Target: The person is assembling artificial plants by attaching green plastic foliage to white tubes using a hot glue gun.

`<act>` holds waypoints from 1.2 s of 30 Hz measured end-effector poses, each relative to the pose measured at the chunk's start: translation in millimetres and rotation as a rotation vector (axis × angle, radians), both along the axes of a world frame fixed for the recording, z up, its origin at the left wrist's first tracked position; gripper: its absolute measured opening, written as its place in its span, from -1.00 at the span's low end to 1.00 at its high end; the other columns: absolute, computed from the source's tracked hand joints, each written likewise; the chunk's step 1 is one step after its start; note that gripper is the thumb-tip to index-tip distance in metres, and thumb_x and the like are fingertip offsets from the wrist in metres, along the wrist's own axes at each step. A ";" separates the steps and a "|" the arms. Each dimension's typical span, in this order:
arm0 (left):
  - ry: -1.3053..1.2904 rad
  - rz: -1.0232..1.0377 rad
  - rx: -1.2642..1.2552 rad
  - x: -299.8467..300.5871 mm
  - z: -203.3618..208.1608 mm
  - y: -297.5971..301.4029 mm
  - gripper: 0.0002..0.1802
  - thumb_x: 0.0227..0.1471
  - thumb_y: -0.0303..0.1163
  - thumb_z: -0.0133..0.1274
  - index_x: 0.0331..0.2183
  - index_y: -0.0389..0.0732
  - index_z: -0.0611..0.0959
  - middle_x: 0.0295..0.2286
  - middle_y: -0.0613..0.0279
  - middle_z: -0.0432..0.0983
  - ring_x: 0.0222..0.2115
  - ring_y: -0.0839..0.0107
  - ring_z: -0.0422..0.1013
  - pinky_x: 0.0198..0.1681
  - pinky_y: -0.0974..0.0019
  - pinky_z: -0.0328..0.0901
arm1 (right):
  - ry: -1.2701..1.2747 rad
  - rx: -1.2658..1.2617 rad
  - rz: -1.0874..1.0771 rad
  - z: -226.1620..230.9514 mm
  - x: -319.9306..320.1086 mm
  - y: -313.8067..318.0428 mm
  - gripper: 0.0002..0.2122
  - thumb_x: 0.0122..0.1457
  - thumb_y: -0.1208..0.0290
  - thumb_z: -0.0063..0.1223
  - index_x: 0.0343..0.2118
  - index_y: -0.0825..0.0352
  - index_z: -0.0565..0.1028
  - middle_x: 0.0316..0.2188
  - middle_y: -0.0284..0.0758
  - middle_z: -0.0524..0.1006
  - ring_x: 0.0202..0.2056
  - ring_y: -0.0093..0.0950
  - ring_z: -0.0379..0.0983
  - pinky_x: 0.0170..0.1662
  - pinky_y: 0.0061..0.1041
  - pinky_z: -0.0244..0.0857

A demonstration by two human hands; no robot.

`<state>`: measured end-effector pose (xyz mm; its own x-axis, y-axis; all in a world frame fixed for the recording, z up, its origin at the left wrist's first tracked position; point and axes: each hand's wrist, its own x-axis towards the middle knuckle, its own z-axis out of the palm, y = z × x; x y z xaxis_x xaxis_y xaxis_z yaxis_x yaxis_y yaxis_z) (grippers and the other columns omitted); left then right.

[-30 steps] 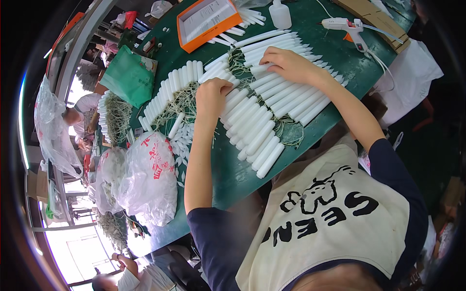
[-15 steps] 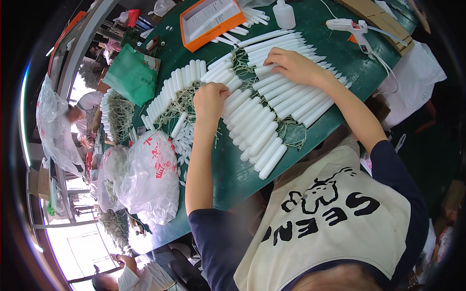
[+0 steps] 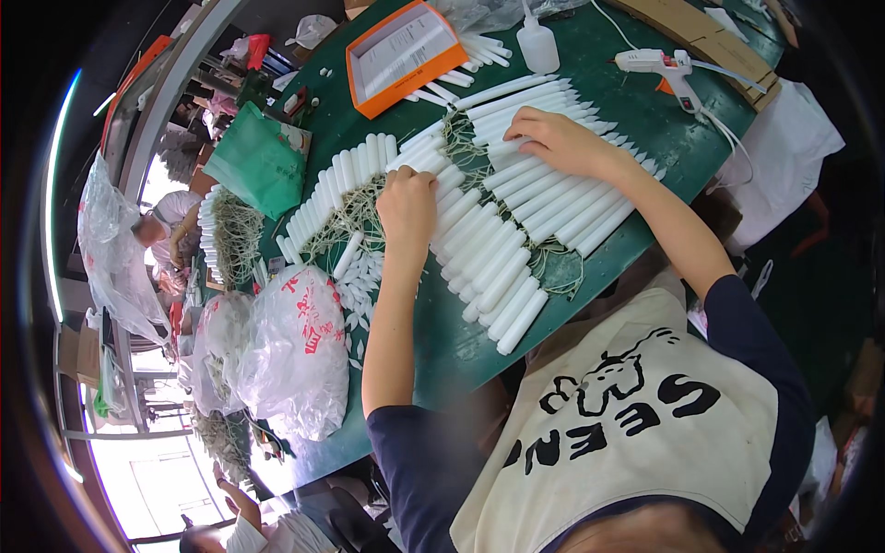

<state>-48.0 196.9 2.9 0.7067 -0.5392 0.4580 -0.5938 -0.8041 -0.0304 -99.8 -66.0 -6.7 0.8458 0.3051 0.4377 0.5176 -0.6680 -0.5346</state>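
Rows of white candle-shaped tubes (image 3: pixel 479 241) lie on the green table, with thin greenish wires (image 3: pixel 553 260) tangled between them. Those in the right-hand row (image 3: pixel 556 205) end in pointed flame-like tips. My left hand (image 3: pixel 408 205) is closed, fingertips pinched together at the upper ends of the near row; what they hold, if anything, is hidden. Over the pointed row, my right hand (image 3: pixel 560 145) bends its fingers down around a white candle-shaped tube (image 3: pixel 505 153), partly covered by the hand. Another fan of tubes (image 3: pixel 336 175) lies left of my left hand.
At the far side are an orange box (image 3: pixel 406 55), a white squeeze bottle (image 3: pixel 537 46) and a glue gun (image 3: pixel 666 74) with its cord. Clear plastic bags (image 3: pixel 293 355), loose white flame-shaped pieces (image 3: pixel 358 286) and a green bag (image 3: pixel 260 161) lie left. Other people sit beyond.
The whole view has shifted slightly, so the table sits a little lower. Both hands stay at nearly the same places over the tubes, with small finger movements only.
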 end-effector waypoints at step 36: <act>0.638 -0.256 -0.549 -23.0 45.4 -2.5 -0.69 0.22 -0.23 -0.15 -0.21 -0.29 0.45 -0.52 0.05 0.48 -0.49 0.19 0.39 -0.32 0.27 0.26 | -0.067 -0.026 -0.068 31.7 -19.2 3.7 -0.72 0.17 0.49 -0.03 -0.03 0.23 0.44 -0.17 -0.21 0.50 -0.17 -0.29 0.47 -0.12 -0.40 0.33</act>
<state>-71.0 194.4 48.3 0.8041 -0.5355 0.2580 -0.5293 -0.4474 0.7209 -119.0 -62.3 25.1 0.8342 0.2599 0.4863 0.5044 -0.7160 -0.4827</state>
